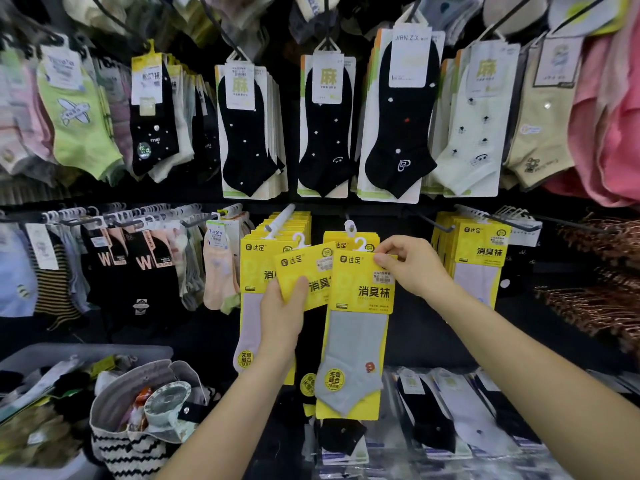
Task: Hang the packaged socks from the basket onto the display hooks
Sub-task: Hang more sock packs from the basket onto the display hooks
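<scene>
The right hand [412, 268] pinches the top right corner of a grey sock pack [356, 341], thumb on the yellow card and fingers behind, so the pack hangs straight and its white hanger [361, 244] sits upright just below the tip of the middle peg [349, 227]. That high grip makes sense: it leaves the hanger free and lets the wrist steer it onto the peg. The hanger looks not yet threaded, though the peg tip and hanger overlap here and I cannot be sure. The left hand [282, 317] grips a spare pack [304, 268] by its card, thumb on the front, tilted and held just beside the grey one, probably as next in line; whether it holds one pack or several is hidden behind the fingers. Matching yellow packs already fill the left peg [252, 265] and the right peg [481, 251], which suggests why the middle peg is the target. The basket [114, 441] stands low on the left, well apart from both hands, with more goods inside. The next move calls for a small lift and push back.
</scene>
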The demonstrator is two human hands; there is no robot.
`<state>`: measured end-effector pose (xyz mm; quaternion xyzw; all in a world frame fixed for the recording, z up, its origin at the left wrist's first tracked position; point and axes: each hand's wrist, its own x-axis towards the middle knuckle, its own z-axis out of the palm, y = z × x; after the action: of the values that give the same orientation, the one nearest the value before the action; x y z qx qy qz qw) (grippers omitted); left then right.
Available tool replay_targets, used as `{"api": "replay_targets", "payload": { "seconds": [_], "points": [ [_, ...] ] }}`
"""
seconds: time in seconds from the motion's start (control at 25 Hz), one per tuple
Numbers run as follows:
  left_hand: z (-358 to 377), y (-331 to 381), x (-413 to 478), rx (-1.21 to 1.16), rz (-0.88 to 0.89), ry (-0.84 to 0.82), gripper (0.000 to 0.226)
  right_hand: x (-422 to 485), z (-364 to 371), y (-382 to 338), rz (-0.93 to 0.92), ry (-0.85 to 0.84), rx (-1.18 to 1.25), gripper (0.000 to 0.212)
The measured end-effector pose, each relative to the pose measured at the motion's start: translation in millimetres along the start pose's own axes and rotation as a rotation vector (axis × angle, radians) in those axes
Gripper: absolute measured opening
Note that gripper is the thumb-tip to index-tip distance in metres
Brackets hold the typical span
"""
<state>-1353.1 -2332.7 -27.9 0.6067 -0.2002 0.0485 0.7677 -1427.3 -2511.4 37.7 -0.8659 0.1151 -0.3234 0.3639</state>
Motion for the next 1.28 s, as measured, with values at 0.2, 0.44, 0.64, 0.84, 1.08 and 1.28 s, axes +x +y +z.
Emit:
{"api": "replay_targets", "payload": {
  "seconds": [0.2, 0.44, 0.64, 0.84, 1.08, 1.28],
  "points": [
    [-36.1, 14.6, 4.4, 0.016, 0.165, 0.023, 0.044, 25.0, -2.0, -4.0, 0.006, 0.087, -0.036, 0.021],
    [-62.8, 6.8, 17.2, 0.026, 0.115, 0.077, 0.021, 39.8, 18.9, -3.8, 0.034, 0.048, -0.163, 0.01],
    [-47.8, 10.4, 11.2, 0.039, 0.139, -0.041, 0.03, 37.7, 19.8, 0.8, 0.062, 0.059, -0.208, 0.003],
    [-17.1, 3.3, 8.3, 0.047, 0.042, -0.122, 0.009, 19.5, 12.0, -9.5, -0.167, 0.174, -0.159, 0.006],
    [17.0, 0.4, 1.3, 0.173, 0.0, -0.271, 0.012, 13.3, 4.4, -24.5, -0.211, -0.144, -0.111, 0.012],
    [29.2, -0.5, 3.1, 0.188, -0.024, -0.259, 0.003, 26.0, -4.4, -20.3, -0.11, -0.101, -0.184, 0.016]
  ]
}}
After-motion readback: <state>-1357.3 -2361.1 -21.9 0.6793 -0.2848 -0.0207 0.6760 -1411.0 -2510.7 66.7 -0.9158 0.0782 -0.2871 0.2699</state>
